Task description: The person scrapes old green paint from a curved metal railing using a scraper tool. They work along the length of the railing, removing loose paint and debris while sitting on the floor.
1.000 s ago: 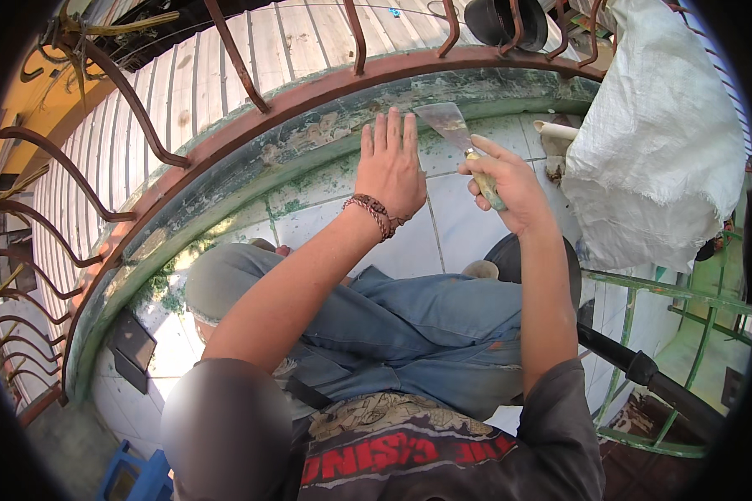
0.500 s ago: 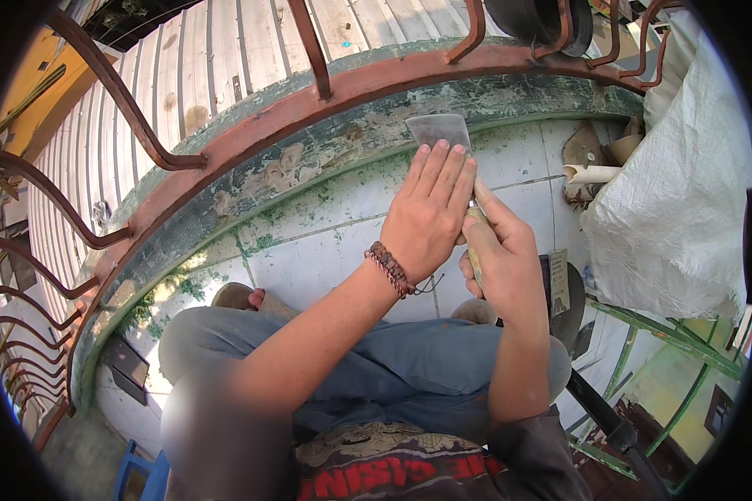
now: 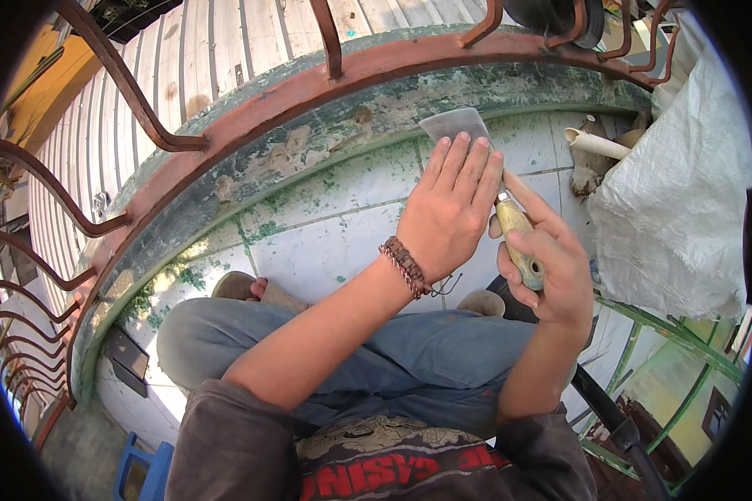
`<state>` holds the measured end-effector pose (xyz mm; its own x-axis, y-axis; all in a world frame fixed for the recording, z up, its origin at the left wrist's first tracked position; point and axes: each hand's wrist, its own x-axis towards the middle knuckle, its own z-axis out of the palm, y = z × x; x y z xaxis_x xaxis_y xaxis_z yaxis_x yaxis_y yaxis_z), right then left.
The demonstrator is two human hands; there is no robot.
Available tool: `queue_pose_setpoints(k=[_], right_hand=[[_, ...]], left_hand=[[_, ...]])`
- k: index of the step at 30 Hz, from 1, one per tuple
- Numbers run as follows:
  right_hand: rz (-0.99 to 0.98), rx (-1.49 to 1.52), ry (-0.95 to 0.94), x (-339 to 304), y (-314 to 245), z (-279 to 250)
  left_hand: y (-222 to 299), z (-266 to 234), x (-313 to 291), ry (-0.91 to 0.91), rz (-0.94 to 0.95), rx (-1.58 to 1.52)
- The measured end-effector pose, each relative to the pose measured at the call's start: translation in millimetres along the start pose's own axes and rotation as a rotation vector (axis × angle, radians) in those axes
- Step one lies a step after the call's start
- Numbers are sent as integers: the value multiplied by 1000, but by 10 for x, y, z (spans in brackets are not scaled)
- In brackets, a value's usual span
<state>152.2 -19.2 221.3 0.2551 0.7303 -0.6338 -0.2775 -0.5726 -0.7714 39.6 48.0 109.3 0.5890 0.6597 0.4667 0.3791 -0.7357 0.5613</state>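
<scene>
A putty knife with a broad grey metal blade and a worn wooden handle is held over the tiled floor, close to the green curb. My right hand has its thumb and fingers around the handle, with the hole at its butt end showing. My left hand lies flat over the blade, fingers stretched toward its far edge; its thumb is hidden underneath. Only the blade's outer part shows beyond the fingertips. Below the hands are my crossed legs in blue jeans.
A rusty-red metal railing runs along the curved curb, with corrugated roofing beyond. On the right stand a white woven sack, a pale pipe and a green metal frame. Green flakes dot the white tiles.
Both hands and the putty knife have shifted to the right in the picture. My right hand has turned and loosened around the handle, so more of the wood and its butt end shows.
</scene>
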Motion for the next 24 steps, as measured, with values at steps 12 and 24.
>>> queue_pose_setpoints(k=[12,24], right_hand=[[-66,-77,76,-43,41,41],[-105,-9,115,-58,314,254]], left_hand=[[82,-31,2,-7,-23,-73],[-2,-78,-60,-92,18,-36]])
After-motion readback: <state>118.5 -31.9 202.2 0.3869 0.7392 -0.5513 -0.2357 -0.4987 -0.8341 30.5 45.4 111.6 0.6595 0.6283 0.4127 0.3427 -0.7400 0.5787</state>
